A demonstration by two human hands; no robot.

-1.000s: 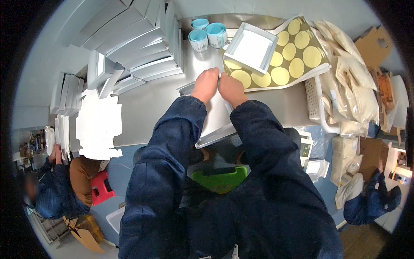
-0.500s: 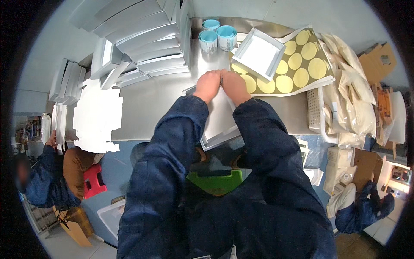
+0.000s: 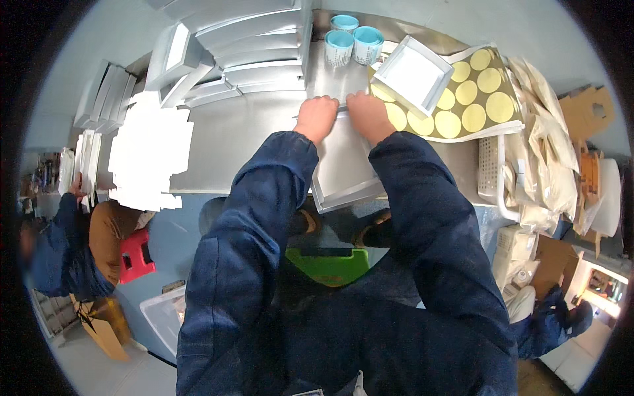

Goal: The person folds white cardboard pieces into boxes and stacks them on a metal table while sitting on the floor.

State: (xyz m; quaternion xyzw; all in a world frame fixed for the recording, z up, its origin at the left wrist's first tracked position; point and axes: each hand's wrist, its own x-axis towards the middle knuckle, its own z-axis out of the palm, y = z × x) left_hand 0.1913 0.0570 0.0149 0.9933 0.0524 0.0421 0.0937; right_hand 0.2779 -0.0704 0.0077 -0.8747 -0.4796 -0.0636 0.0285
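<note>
A shallow grey cardboard box [image 3: 342, 162] lies at the front edge of the metal table [image 3: 224, 135], its near corner reaching over that edge. My left hand [image 3: 317, 119] is closed over the box's far wall, fingers curled around it. Beside it, a little apart, my right hand [image 3: 370, 117] grips the same wall farther right. The fingertips of both hands are hidden. Past my right hand, a finished-looking open grey box [image 3: 415, 74] with a white inside rests on a sheet of round yellow stickers [image 3: 473, 118].
Rolls of blue-backed labels [image 3: 339, 47] stand at the back. Stacked grey boxes [image 3: 257, 59] and flat white card blanks [image 3: 148, 152] fill the left. To the right are a basket [image 3: 489, 168] and plastic-wrapped packs [image 3: 538, 142]. A green stool [image 3: 330, 265] is below; people sit at both sides.
My hands have moved apart along the box's far wall, opening a gap between them. The whole view has shifted, with the table appearing higher and slightly to the right.
</note>
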